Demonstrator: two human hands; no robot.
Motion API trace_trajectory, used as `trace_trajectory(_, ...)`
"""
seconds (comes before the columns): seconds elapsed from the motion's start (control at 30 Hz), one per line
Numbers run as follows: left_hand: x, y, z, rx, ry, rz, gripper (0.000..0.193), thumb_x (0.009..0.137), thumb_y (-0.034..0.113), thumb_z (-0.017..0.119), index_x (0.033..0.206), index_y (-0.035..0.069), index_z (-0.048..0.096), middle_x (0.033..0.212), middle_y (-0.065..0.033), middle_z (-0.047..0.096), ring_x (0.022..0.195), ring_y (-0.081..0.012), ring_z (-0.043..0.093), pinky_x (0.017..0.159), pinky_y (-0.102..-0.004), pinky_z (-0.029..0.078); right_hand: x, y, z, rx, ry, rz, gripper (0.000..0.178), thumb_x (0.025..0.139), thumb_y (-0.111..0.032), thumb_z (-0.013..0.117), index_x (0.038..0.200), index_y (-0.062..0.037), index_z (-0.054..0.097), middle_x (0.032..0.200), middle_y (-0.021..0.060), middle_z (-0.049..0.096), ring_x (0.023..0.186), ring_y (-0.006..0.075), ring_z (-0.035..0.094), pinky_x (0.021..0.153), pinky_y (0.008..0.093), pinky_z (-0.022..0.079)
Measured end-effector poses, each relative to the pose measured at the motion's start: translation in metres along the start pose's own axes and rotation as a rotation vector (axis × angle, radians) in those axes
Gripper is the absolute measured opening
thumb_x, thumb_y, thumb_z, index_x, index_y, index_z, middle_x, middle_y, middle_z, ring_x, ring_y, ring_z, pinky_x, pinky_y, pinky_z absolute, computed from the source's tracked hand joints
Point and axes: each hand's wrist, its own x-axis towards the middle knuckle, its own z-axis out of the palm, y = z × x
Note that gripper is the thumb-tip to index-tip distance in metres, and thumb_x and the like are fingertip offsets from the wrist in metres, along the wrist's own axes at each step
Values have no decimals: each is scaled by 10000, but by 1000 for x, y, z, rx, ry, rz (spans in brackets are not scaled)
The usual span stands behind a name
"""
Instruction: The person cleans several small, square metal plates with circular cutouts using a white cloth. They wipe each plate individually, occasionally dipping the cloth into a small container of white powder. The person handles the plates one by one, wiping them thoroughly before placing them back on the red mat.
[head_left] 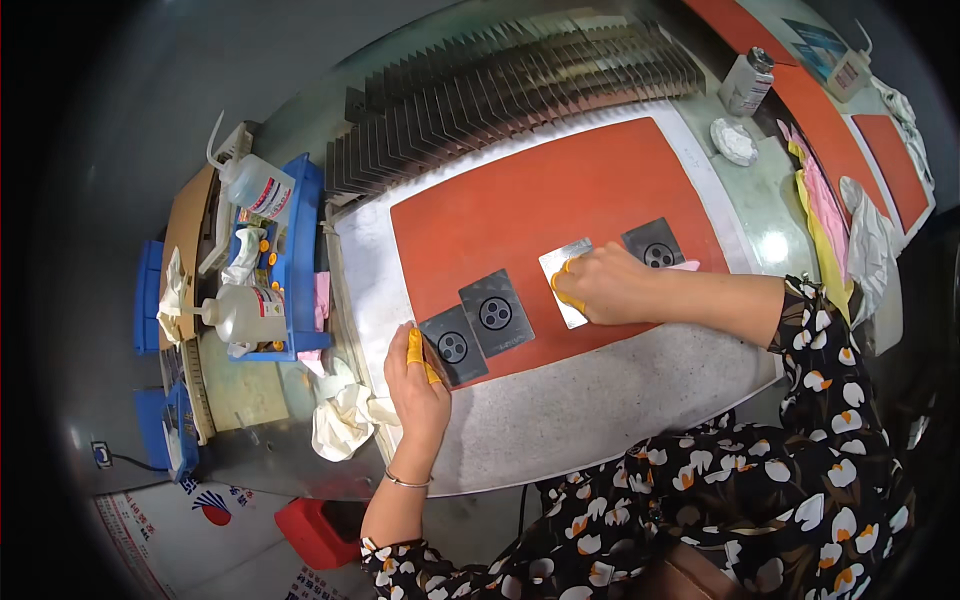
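My left hand [416, 390], with yellow finger covers, rests with its fingers stretched out against the left edge of a dark plate [453, 347]. That plate bears a ring holding several round marks. A similar dark plate [492, 312] lies just to its right. My right hand [607, 284] is curled tightly, its covered fingers pressing on a shiny silver plate [566, 256]; what those fingers hold is hidden. Beyond the right wrist lies another dark plate [652, 241], partly covered. A bit of pink material [686, 266] pokes out beside the wrist. All the plates lie on an orange-red mat [540, 200].
Rows of upright thin plates [500, 95] stand along the back. At left, a blue tray [306, 250] holds squeeze bottles [250, 313]; crumpled white cloth [343, 422] lies nearer. Far right are a bottle [746, 84], a white wad [734, 142] and pink and yellow cloths [822, 215].
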Motion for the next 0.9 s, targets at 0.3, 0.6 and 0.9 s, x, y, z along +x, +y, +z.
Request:
trace_trajectory(0.3, -3, -1, -1, 6, 3, -23, 341, 648, -129, 469, 988, -126, 502, 1239, -228, 461, 1149, -392, 436, 968, -442, 337, 2, -8, -2, -44, 5, 65, 57, 679, -18, 544, 722, 12, 567, 693, 186, 610, 658, 347, 621, 511, 446, 460)
trace_trajectory(0.6, -3, -6, 1, -156, 48, -101, 417, 681, -113, 440, 1094, -109, 502, 1237, -219, 470, 1125, -370, 436, 970, -422, 322, -39, -33, 6, 50, 16, -134, 98, 721, -114, 610, 777, -45, 569, 688, 89, 599, 632, 254, 609, 496, 399, 463)
trace_trajectory(0.9, 66, 108, 15, -143, -278, 87, 947, 561, 285, 831, 1314, -15, 341, 1253, -181, 416, 1146, -339, 387, 978, -424, 287, -126, 23, -92, 185, 338, 352, 125, 784, -145, 623, 842, -34, 623, 755, 131, 627, 695, 313, 602, 635, 383, 472)
